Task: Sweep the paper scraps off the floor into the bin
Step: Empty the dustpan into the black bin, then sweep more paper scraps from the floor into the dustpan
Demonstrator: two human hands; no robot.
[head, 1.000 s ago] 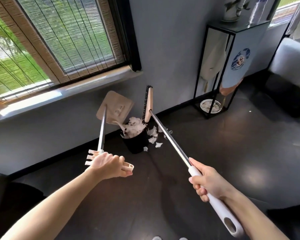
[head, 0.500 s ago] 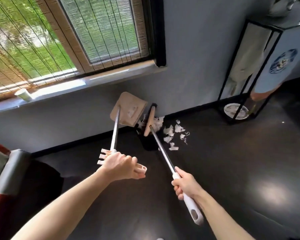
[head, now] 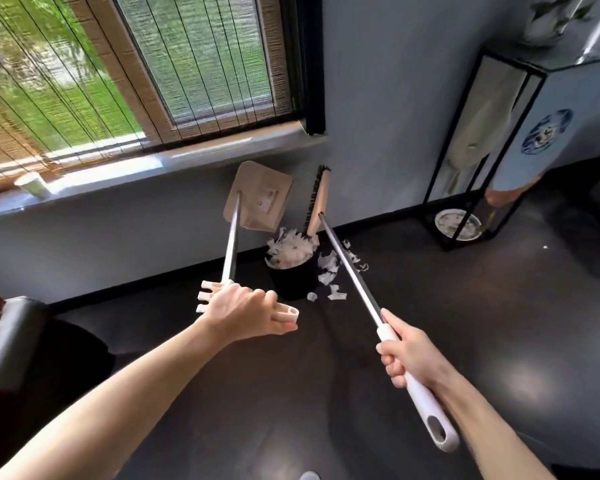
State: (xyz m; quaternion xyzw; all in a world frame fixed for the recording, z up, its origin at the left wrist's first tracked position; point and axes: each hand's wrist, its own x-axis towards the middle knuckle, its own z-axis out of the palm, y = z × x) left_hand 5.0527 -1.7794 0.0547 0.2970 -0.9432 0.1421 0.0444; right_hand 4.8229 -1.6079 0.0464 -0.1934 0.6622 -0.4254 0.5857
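Two hands, both on tools. Left hand (head: pixel 243 315) is curled round the white grip of the dustpan (head: pixel 257 195), thumb lying along it, comb teeth sticking out left of the knuckles. Right hand (head: pixel 409 358) is wrapped round the white grip of the broom (head: pixel 317 199), with the hang-hole end poking out behind the wrist.

Dustpan is raised and tilted, back face to camera, in front of the wall (head: pixel 378 98) below the sill, up-left of the bin (head: pixel 293 275). Broom head stands on end, bristles facing left, its lower end just above the bin's far rim. Metal shaft runs from there down to the right hand.

Bin is black, on the floor (head: pixel 465 306) by the skirting, heaped above the rim with white paper. Loose paper scraps (head: pixel 329 275) lie on the floor just right of the bin and in front of it, some under the broom shaft.

Floor is dark and glossy, with light patches at right. Wall is grey-blue. Window (head: pixel 136 71) has a bamboo blind with greenery behind it; a paper cup (head: pixel 32 184) sits on the sill. Black-framed glass stand (head: pixel 499 133) at right, plate (head: pixel 458 224) on its bottom shelf. Grey and red seat (head: pixel 7 341) at the left edge.

Versus 0.5 s ago: broom head was down across the bin mouth, now lifted clear of it. Dustpan is in much the same raised pose. Floor scraps beside the bin look unchanged
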